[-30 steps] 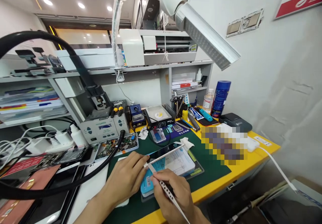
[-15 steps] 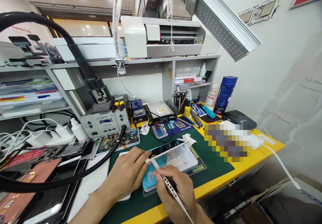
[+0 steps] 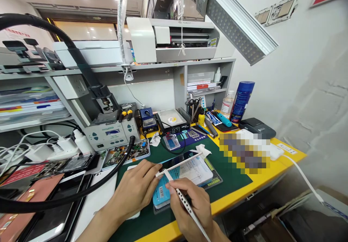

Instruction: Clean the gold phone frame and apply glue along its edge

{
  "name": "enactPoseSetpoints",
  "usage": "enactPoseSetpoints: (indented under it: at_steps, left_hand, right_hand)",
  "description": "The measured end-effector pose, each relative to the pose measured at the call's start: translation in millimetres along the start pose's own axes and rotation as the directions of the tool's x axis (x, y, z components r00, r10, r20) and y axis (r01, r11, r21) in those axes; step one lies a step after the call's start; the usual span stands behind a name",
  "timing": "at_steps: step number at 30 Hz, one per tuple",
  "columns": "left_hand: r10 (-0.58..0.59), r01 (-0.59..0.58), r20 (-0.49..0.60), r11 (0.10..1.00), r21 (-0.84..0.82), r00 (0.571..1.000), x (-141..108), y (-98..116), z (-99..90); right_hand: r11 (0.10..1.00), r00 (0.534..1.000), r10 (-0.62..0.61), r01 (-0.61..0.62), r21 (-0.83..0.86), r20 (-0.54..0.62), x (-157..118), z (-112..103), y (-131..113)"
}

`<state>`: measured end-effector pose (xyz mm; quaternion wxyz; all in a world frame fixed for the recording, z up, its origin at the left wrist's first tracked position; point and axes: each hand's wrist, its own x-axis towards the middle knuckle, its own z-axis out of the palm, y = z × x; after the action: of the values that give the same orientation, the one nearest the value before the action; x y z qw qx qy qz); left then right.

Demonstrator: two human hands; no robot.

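A phone [image 3: 181,159] with a dark screen and a light edge is tilted over a blue and white package [image 3: 199,175]. Its near-left end is in the fingers of my left hand [image 3: 137,184], which are closed on it. My right hand [image 3: 190,204] grips metal tweezers [image 3: 186,205] with a row of holes, held like a pen. The tips of the tweezers are at the phone's light edge, close to my left fingertips. Whether they pinch anything there is too small to tell.
A green mat [image 3: 231,178] covers the yellow bench. A black flexible hose [image 3: 108,178] arches in from the left over several tablets. Behind stand a soldering station [image 3: 149,120] and a tray of parts [image 3: 126,154]. A lamp [image 3: 239,24] hangs above.
The whole view has shifted slightly. Both hands keep their grips, and the tips of the tweezers have moved very little along the phone's edge.
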<state>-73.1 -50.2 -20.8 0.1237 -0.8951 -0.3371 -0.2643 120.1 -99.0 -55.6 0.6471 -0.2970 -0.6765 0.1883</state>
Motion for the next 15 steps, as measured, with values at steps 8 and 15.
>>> enactPoseSetpoints:
  at_steps: [8,15]
  left_hand:
    - [0.001,-0.001,0.006,1.0,0.002,1.0,-1.6,0.4,-1.5]
    - [0.0,0.0,0.004,1.0,0.0,1.0,-0.4,1.1,-1.7]
  right_hand:
    - [1.0,1.0,-0.006,0.006,0.0,0.001,-0.4,0.2,1.5]
    - [0.999,0.999,-0.042,0.042,-0.017,-0.006,2.4,-0.7,1.6]
